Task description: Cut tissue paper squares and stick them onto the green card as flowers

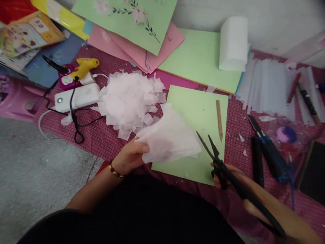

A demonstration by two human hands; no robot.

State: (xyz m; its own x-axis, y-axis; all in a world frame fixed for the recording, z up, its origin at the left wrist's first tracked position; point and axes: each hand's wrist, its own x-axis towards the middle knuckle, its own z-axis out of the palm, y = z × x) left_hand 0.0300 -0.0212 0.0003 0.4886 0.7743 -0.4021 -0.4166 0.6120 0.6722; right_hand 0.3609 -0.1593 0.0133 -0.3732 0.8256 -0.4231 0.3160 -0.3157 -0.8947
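Thin white tissue paper is pinched in my left hand, thumb on top, and hangs over a light green sheet. My right hand grips black-handled scissors, their blades apart and pointing up toward the tissue's right edge without touching it. Beyond my left hand lies a heap of small cut tissue pieces. A brown pencil rests on the right part of the green sheet.
At the back stand a white paper roll and green paper with paper flowers. Left are a white power bank, a yellow glue gun and cables. Right lie translucent strips, a utility knife and a dark phone-like slab.
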